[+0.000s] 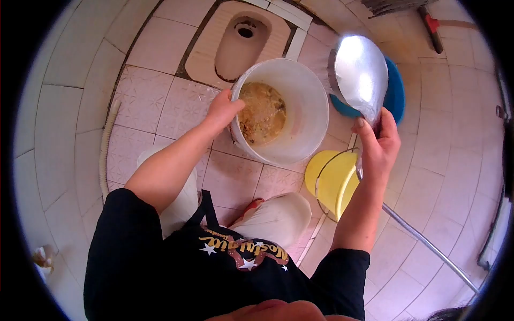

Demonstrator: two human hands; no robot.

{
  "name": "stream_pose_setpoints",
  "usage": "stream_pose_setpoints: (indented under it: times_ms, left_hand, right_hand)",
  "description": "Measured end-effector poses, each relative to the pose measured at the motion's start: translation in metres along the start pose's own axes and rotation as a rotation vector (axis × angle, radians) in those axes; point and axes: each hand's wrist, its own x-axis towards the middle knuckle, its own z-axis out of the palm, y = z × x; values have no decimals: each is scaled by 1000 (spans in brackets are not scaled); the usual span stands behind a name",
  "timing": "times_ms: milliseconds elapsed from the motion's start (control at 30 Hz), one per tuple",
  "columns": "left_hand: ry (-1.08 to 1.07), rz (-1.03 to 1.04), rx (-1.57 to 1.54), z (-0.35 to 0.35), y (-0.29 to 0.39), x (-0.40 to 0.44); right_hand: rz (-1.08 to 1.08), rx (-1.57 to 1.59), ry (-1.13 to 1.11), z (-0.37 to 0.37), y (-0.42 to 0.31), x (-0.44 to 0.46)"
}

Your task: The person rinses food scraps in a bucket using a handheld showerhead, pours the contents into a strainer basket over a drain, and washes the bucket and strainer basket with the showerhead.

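My left hand [224, 109] is closed on the left rim of a white bucket [308, 115], tilted so its inside faces me. Murky brown liquid with bits of scraps [262, 115] lies at the bucket's bottom. My right hand [381, 143] grips the handle of a large shiny metal water scoop [360, 75]. The scoop is raised to the right of the white bucket, apart from it. Behind the scoop a blue basin [396, 88] is partly hidden. Below my right hand stands a yellow bucket [327, 174] with a wire handle, partly covered by my forearm.
A squat toilet [214, 40] is set in the tiled floor [144, 101] just beyond the white bucket. A ribbed hose [107, 139] runs along the left wall. A metal pipe [428, 243] slants at lower right. A red-and-black tool [431, 29] is at upper right.
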Motion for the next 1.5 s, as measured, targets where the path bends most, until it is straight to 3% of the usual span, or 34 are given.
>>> stream_pose_setpoints:
  times_ms: [100,433,533,767,967,1167,1267,1500]
  left_hand:
    - [48,-17,19,-2,-6,5]
    - [79,-46,110,-7,-12,12]
    - [72,-78,86,-7,-2,6]
    - [70,-76,51,-7,-5,5]
    - [83,-103,34,-7,-9,10]
    - [70,-106,37,-8,-6,7]
    - [99,-79,22,-6,-2,3]
    - [91,-50,26,-6,-6,5]
  right_hand:
    - [172,240,-133,2,-22,-5]
    - [370,164,-371,5,1,-18]
    - [357,-35,-412,3,12,-22]
    - [317,113,-248,-2,18,-29]
    - [148,127,-110,-5,1,-22]
    - [150,-19,-206,-5,14,-28]
    - [298,-7,-271,-6,18,-31]
    - [258,-168,-134,-5,25,-26]
